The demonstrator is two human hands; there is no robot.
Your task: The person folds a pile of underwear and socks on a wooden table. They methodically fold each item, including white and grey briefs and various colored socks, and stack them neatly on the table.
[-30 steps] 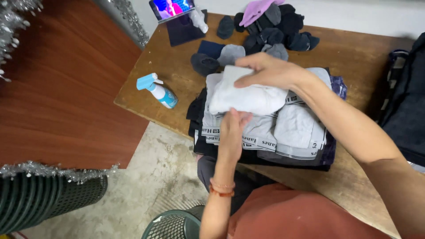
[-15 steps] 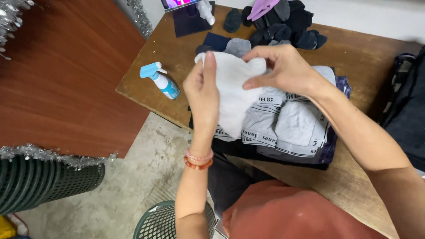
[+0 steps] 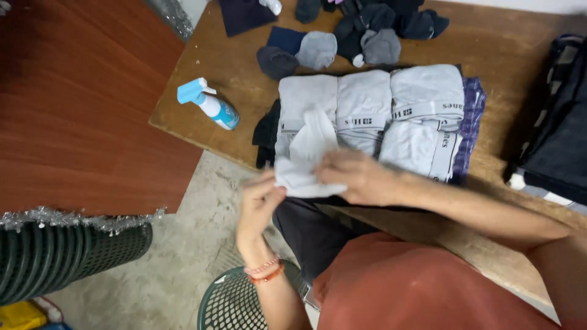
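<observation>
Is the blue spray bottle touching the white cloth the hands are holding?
Apart. The head view shows bare wooden table between the spray bottle and the white cloth, which the left hand and right hand pinch.

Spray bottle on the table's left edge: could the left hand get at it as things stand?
Probably yes, once freed. The left hand has its grip on the white cloth together with the right hand; the spray bottle lies on bare wooden table with nothing between.
</observation>
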